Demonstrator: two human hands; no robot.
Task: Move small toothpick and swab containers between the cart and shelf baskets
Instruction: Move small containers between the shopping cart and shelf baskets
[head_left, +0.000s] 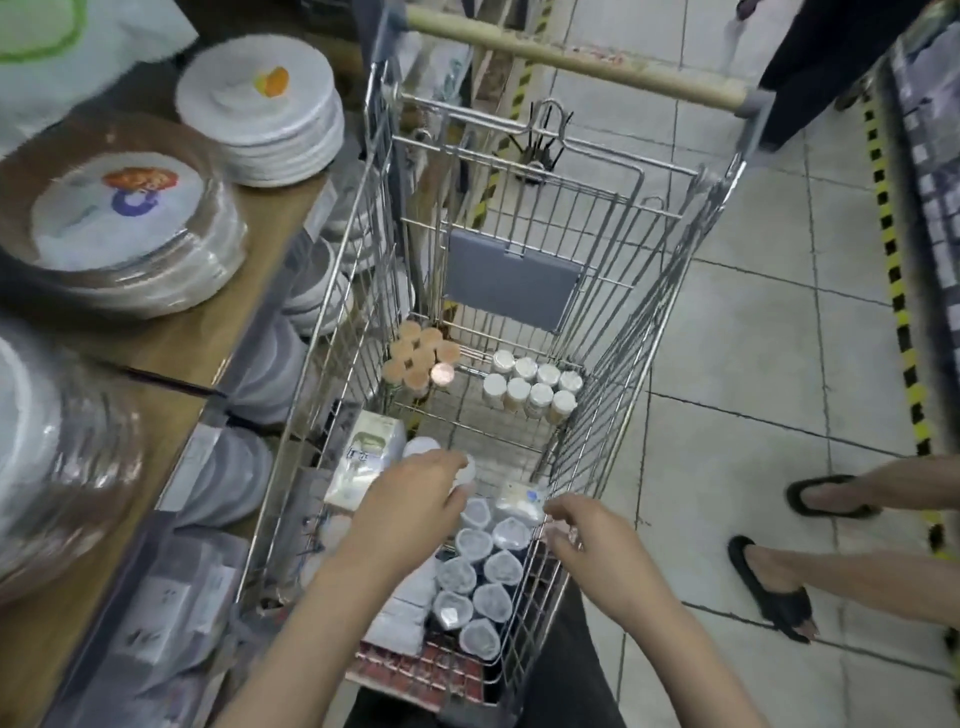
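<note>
A wire shopping cart (618, 415) stands in front of me. Inside it, at the far end, a pack of brown-lidded containers (422, 359) stands next to a pack of white-lidded containers (530, 387). Near me sits a wrapped pack of heart-shaped clear-lidded containers (480, 577). My left hand (410, 499) reaches into the cart, its fingers curled around a small white round container (464, 474). My right hand (587, 535) hovers over the cart's right rim beside a small clear packet (521, 504), fingers bent; I cannot tell if it grips anything.
A wooden shelf (171, 364) on the left carries stacked white plates (270, 114) and wrapped plates (119, 223), with bowls on lower levels. White boxes (369, 457) lie in the cart's left side. Another person's sandalled feet (774, 592) stand on the tiled floor at right.
</note>
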